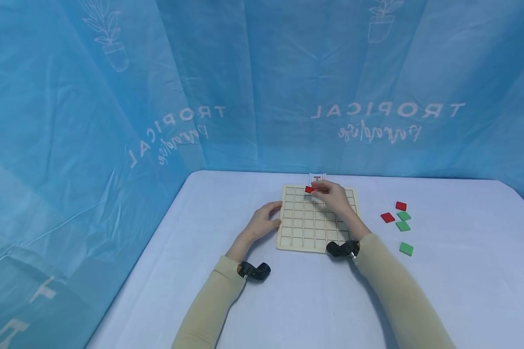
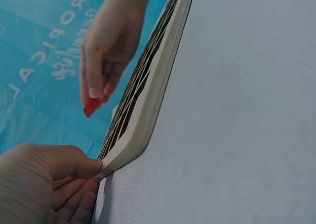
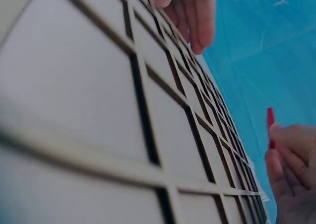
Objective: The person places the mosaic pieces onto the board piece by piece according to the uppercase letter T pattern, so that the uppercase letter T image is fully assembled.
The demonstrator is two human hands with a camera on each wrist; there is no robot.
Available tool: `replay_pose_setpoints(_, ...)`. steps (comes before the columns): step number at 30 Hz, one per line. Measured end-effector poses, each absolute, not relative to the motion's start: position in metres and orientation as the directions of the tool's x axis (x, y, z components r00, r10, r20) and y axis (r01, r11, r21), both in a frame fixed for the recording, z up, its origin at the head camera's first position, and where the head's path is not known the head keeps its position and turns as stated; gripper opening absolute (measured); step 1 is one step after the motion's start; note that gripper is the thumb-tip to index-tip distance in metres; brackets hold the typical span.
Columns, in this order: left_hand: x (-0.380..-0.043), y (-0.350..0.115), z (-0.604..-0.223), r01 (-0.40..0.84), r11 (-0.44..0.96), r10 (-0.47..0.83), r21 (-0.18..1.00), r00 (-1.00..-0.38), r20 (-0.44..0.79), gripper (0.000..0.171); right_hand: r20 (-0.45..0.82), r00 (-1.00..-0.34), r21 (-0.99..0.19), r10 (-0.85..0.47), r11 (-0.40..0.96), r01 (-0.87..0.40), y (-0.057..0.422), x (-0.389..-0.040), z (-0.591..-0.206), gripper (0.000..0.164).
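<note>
Right hand (image 1: pixel 332 196) pinches a flat red tile (image 1: pixel 309 189) above the far edge of the pale wooden grid board (image 1: pixel 309 232), whose left edge the loosely extended left hand (image 1: pixel 258 224) touches; tilted release could lodge the tile across a divider (image 3: pixel 165 177).

Behind the bare fingers of the left hand (image 1: pixel 258 224), a long, plain, khaki-beige cloth sleeve (image 1: pixel 206 308) covers the forearm; a matching khaki-beige sleeve (image 1: pixel 399 288) covers that behind the right hand (image 1: pixel 334 197). Between fingers and cuff, the left wrist wears a stubby, bent black device (image 1: pixel 257 272) with a rounded end; a similar black device (image 1: pixel 340 249) sits behind the right fingers.
</note>
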State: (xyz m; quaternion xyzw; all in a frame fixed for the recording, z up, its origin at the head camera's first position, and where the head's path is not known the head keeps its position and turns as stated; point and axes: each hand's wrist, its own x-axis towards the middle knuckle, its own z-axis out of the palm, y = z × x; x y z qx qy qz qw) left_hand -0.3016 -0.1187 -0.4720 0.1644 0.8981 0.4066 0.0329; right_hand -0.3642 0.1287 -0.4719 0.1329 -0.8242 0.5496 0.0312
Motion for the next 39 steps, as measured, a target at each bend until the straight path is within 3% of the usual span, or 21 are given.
replay_pose_setpoints(14, -0.299, -0.117, -0.473, 0.263, 0.61, 0.319, 0.747, -0.945, 0.072, 0.056, 0.212, -0.952, -0.805, -0.223, 0.513, -0.299, 0.126, -0.358, -0.484, 0.033)
replay_pose_setpoints(28, -0.299, -0.118, -0.474, 0.273, 0.605, 0.322, 0.748, -0.943, 0.084, 0.054, 0.228, -0.943, -0.772, -0.244, 0.545, -0.328, 0.125, -0.359, -0.484, 0.032)
replay_pose_setpoints(33, -0.299, -0.119, -0.473, 0.281, 0.607, 0.328, 0.743, -0.941, 0.088, 0.054, 0.212, -0.955, -0.834, -0.208, 0.47, -0.288, 0.129, -0.36, -0.474, 0.033)
replay_pose_setpoints(39, -0.3, -0.119, -0.472, 0.287, 0.607, 0.339, 0.741, -0.937, 0.086, 0.054, 0.227, -0.967, -0.914, -0.116, 0.317, -0.253, 0.157, -0.351, -0.433, 0.041)
